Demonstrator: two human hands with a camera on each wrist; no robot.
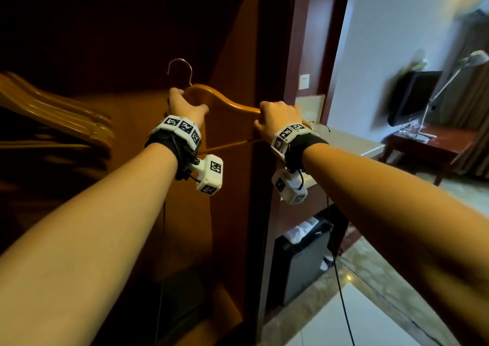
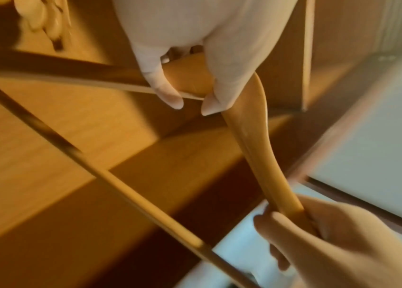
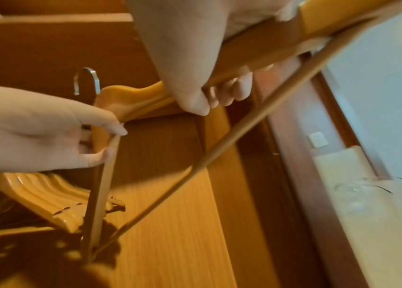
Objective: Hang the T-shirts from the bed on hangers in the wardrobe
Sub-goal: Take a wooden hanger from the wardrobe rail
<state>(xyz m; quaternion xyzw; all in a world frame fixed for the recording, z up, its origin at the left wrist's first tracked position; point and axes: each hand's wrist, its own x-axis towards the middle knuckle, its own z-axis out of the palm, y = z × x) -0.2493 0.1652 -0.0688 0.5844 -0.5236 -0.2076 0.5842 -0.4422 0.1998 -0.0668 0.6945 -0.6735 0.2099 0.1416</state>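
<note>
I hold one bare wooden hanger [image 1: 227, 102] with a metal hook [image 1: 180, 70] in front of the open wardrobe [image 1: 105, 54]. My left hand [image 1: 185, 104] grips its left arm near the neck; the left wrist view shows thumb and fingers [image 2: 170, 97] curled round the wood [image 2: 249, 124]. My right hand [image 1: 277, 120] grips the hanger's right arm, fingers [image 3: 219, 97] wrapped round it [image 3: 256, 52]. The hanger's lower bar [image 3: 195, 167] slants below both hands. No T-shirt or bed shows in any view.
Several more wooden hangers [image 1: 53, 112] hang bunched at the left inside the wardrobe. To the right stand a pale counter [image 1: 352, 144], a black bin [image 1: 304, 263] under it, a desk [image 1: 428, 144] with a TV [image 1: 412, 96] and a lamp [image 1: 473, 57]. Cables trail over the floor.
</note>
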